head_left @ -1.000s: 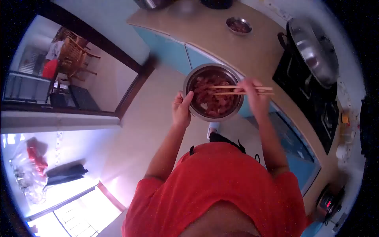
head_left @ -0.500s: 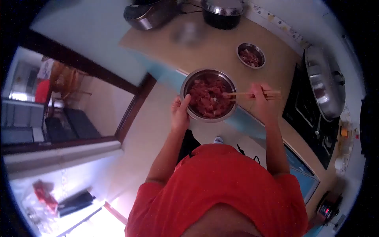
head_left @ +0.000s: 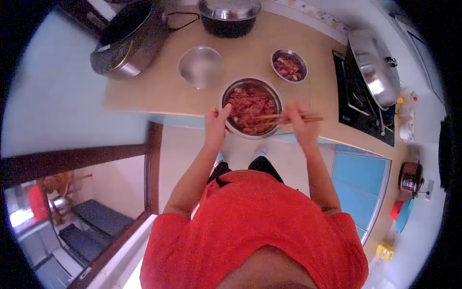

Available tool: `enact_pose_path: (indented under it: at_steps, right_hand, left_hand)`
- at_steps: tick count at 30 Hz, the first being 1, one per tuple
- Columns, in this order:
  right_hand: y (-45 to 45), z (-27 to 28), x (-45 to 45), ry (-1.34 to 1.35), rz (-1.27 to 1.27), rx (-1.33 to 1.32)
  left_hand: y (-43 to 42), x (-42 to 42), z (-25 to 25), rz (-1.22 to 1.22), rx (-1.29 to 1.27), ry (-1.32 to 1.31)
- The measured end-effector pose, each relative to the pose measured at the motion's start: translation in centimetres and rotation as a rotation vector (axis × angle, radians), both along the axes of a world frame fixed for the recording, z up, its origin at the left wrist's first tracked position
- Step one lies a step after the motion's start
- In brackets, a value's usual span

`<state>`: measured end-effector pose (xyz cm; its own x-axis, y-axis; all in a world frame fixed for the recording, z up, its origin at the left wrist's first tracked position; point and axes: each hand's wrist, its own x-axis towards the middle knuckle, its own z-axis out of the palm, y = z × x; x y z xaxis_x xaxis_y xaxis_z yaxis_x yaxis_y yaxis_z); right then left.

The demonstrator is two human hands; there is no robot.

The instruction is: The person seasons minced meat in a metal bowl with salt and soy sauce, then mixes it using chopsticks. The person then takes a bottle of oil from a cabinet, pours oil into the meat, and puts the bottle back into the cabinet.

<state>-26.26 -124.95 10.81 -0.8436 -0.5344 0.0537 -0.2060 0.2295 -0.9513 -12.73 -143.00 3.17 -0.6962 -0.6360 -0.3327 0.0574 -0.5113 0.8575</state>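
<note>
A round metal bowl (head_left: 276,93) full of cut raw meat (head_left: 250,107) is held at the counter's front edge. My left hand (head_left: 217,126) is closed on its left rim, thumb on top and fingers outside. Chopsticks (head_left: 313,118) are gripped in my right hand (head_left: 300,120), which is slightly smeared by motion. Their tips reach into the meat on the bowl's right side. A smaller metal bowl (head_left: 303,68) with more meat pieces stands on the counter just beyond, to the right.
On the wooden counter (head_left: 159,91) stand a shiny metal bowl (head_left: 201,67), a dark open cooker pot (head_left: 126,50) at left and a lidded pot (head_left: 228,19) behind. At right is a black stove (head_left: 353,103) with a large domed metal lid (head_left: 373,67). Blue cabinets (head_left: 360,180) lie below.
The view has turned, bringing more of the counter and the shiny bowl into sight. The chopstick tips have shifted further into the meat. Both hands keep their hold.
</note>
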Motion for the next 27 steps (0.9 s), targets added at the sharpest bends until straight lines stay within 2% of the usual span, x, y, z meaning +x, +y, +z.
enact_pose_path:
  at_steps: [2,5,8,11,15,18,21,24,26,27]
  right_hand:
    - [-0.7,-1.1,0.6,-0.058,-0.019,-0.039]
    - [-0.4,1.1,-1.7,-0.062,-0.167,0.001]
    - [-0.1,0.9,-3.5,-0.165,-0.171,-0.093]
    - [-2.5,0.6,-0.4,-0.068,-0.096,0.022]
    - [0.7,0.1,-4.4,-0.279,-0.039,-0.038]
    - [1.0,-1.2,-5.9,-0.135,-0.071,-0.108]
    - [-0.1,-2.9,-4.8,-0.033,0.003,-0.028]
    - [0.2,-2.3,-5.2,-0.149,-0.096,-0.077]
    - [1.2,-2.3,-6.8,-0.038,-0.104,0.022]
    - [1.4,-2.2,-7.1,0.019,-0.110,0.071]
  left_hand:
    - [-0.2,-0.5,-0.3,0.016,0.027,-0.013]
    - [-0.5,-1.3,-1.5,0.017,0.021,0.011]
    - [-0.2,-1.5,-0.6,-0.012,-0.052,-0.071]
    - [0.8,-2.2,-0.7,0.006,-0.027,-0.039]
    - [0.8,-2.6,-3.2,0.066,0.010,0.039]
    - [0.7,-3.1,-3.5,0.089,0.003,0.051]
    - [1.1,-3.6,-3.7,0.103,-0.067,0.046]
    - [1.1,-3.4,-3.4,0.083,-0.129,-0.055]
    - [1.4,-2.9,-4.6,0.075,-0.114,-0.183]
    - [1.4,-2.7,-4.8,0.080,-0.081,-0.152]
